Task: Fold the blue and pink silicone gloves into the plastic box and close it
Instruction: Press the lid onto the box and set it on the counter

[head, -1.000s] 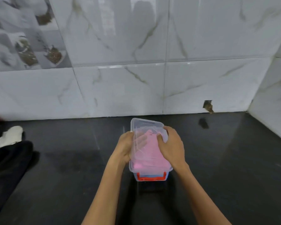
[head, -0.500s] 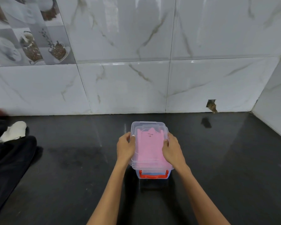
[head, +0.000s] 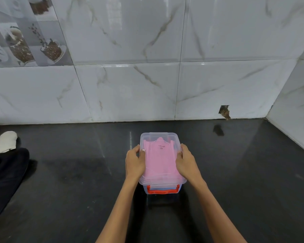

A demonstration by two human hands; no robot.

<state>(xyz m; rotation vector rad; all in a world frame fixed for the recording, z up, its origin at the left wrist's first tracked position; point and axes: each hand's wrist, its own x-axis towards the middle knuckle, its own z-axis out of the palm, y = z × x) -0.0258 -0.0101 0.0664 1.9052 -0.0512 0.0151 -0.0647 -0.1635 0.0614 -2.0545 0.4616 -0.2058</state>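
Now lying flat and seated on the small clear plastic box [head: 162, 187], no longer tilted up as a second ago: the transparent lid [head: 161, 137]. Gripping the lid's two long edges, thumbs on top, fingers curled down the sides: left hand [head: 135, 163] and right hand [head: 186, 163]. Sitting near the middle of the black glossy bench [head: 244, 172], well short of the back edge. Showing through the lid: the folded pink silicone glove [head: 160, 162]. Hardly making out the blue glove beneath, just a bluish tint by the red handle [head: 162, 189]. Being cut off at the left edge: dark cloth [head: 5, 174].
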